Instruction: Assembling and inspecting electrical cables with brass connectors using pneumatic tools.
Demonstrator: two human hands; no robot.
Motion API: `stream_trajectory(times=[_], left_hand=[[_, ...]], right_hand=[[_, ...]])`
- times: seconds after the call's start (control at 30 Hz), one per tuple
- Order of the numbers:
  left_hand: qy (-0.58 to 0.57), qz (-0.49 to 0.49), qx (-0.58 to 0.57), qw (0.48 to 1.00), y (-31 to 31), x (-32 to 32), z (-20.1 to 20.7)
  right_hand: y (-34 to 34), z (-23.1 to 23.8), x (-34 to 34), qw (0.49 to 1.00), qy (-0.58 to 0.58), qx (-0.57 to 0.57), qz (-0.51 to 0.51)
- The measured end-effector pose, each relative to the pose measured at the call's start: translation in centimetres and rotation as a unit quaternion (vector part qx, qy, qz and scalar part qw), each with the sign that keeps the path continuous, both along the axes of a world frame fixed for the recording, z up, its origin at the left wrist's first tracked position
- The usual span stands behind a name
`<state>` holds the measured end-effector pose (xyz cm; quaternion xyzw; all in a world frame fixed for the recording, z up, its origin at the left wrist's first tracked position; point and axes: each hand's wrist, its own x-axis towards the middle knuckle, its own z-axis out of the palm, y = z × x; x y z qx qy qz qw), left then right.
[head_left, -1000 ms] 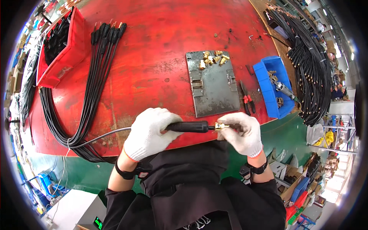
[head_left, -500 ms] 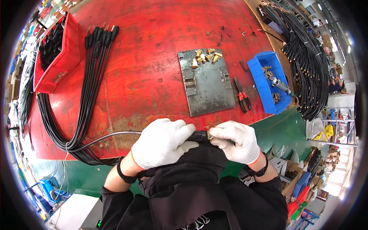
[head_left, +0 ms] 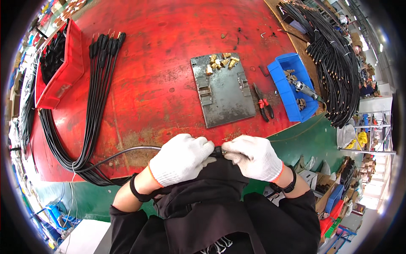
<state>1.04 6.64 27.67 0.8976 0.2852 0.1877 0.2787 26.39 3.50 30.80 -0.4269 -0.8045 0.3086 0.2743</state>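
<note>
Black cable (head_left: 127, 152) runs in from the left into the left hand (head_left: 182, 158), squeezed tight between it and the right hand (head_left: 253, 157) at the red bench (head_left: 160, 80) edge.

Open red tabletop (head_left: 169, 63) lies between the bundle of black cables (head_left: 99, 84) on the left and the grey metal plate (head_left: 222, 91). Right of the plate, red-handled pliers (head_left: 264, 103) and a blue bin (head_left: 292, 86) crowd the way; a red bin (head_left: 63, 70) blocks the far left.
</note>
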Motion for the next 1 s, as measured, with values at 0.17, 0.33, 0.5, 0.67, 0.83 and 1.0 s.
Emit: stream_trajectory(times=[0.17, 0.33, 0.5, 0.67, 0.83, 1.0], left_hand=[[-0.132, -0.028, -0.237, 0.962, 1.0, -1.5, -0.5], [-0.088, -0.001, -0.175, 0.981, 0.5, -1.1, 1.0], [0.035, 0.004, 0.003, 0.999, -0.5, -0.4, 1.5], [0.025, 0.02, -0.073, 0.997, 0.4, -3.3, 1.2], [0.101, 0.158, -0.025, 0.982, -0.6, -7.6, 0.1], [0.021, 0.223, 0.148, 0.963, -1.9, -6.5, 3.4]], right_hand=[[-0.3, 1.2, -1.0, 0.998, 0.051, -0.028, 0.011], [-0.2, 1.5, -1.1, 0.984, 0.101, -0.147, -0.029], [-0.2, 1.5, -1.1, 0.988, 0.049, -0.141, -0.043], [0.7, -0.1, -1.7, 0.997, 0.031, -0.074, -0.012], [2.7, -3.4, -4.9, 1.0, -0.005, 0.016, 0.02], [2.8, -8.8, -13.5, 0.97, 0.185, -0.156, 0.013]])
